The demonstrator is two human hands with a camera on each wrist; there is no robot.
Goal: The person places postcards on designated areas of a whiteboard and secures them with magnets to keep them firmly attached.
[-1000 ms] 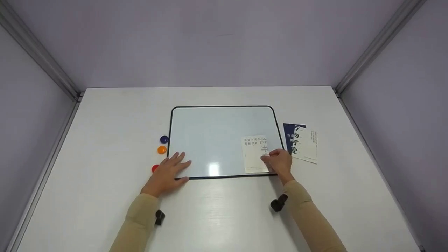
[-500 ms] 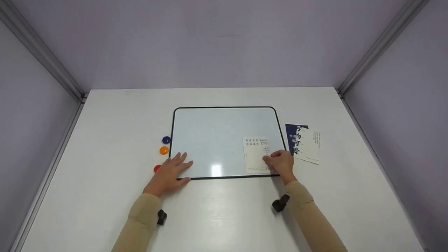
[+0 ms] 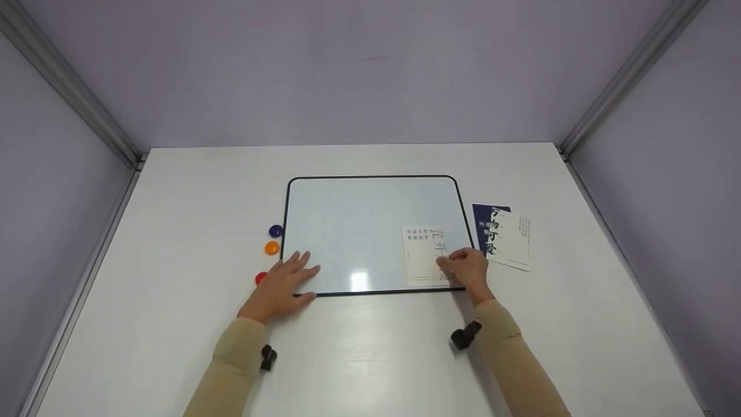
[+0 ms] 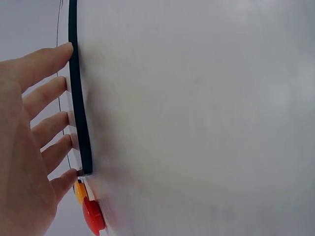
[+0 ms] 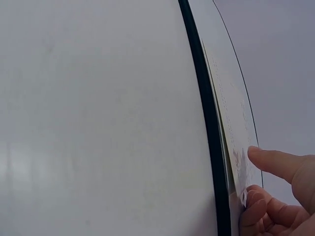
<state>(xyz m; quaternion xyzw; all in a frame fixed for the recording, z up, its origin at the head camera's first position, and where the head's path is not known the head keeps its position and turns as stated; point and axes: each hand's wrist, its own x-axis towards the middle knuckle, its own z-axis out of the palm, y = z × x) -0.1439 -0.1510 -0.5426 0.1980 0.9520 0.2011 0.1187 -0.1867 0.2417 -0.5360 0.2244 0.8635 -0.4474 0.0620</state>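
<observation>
A white card point(image 3: 421, 255) with dark Chinese writing lies over the lower right of a black-edged whiteboard point(image 3: 359, 226). At the card's lower right corner my right hand point(image 3: 466, 269) pinches it, thumb above and other fingers curled at the edge; the hand hides that corner. In the right wrist view the thumb point(image 5: 268, 160) shows over the card point(image 5: 229, 108), whose near edge stands slightly off the board. My left hand point(image 3: 281, 286) rests with spread fingers on the board's lower left corner, its thumb at the front edge.
Left of the board sit three round pieces: blue point(image 3: 275, 231), orange point(image 3: 271, 248) and red point(image 3: 261, 278), the red partly behind my left hand. Right of the board, a white card point(image 3: 512, 237) overlaps a dark blue card point(image 3: 481, 217). Walls stand around the table point(image 3: 359, 359).
The head view has shifted a little, so everything sits slightly further right. Both hands and the card hold nearly the same places on the board.
</observation>
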